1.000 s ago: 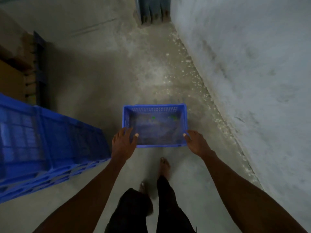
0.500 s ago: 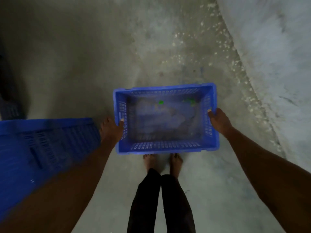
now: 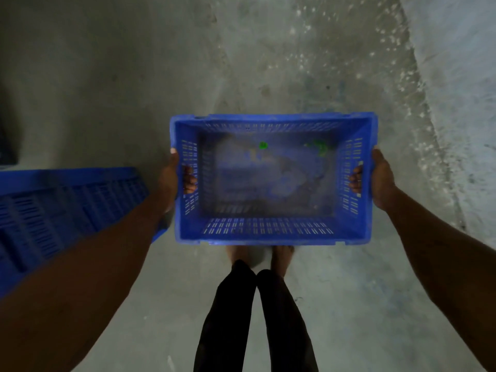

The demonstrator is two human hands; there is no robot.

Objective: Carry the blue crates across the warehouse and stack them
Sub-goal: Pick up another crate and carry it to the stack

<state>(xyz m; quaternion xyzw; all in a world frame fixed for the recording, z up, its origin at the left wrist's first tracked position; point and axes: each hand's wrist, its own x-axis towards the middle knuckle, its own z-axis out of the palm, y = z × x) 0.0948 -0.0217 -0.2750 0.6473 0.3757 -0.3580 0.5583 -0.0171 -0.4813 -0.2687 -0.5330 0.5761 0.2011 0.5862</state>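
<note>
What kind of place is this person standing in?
Probably a warehouse or storeroom. The floor is bare, dusty concrete, a rough grey wall rises on the right, and besides the blue crate held in both hands, more blue crates lie at the left.

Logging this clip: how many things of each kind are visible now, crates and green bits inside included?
Blue crates: 2, the held crate and the lower-left crate
Green bits: 2, and
Hands: 2, left hand, right hand
Total: 6
</note>
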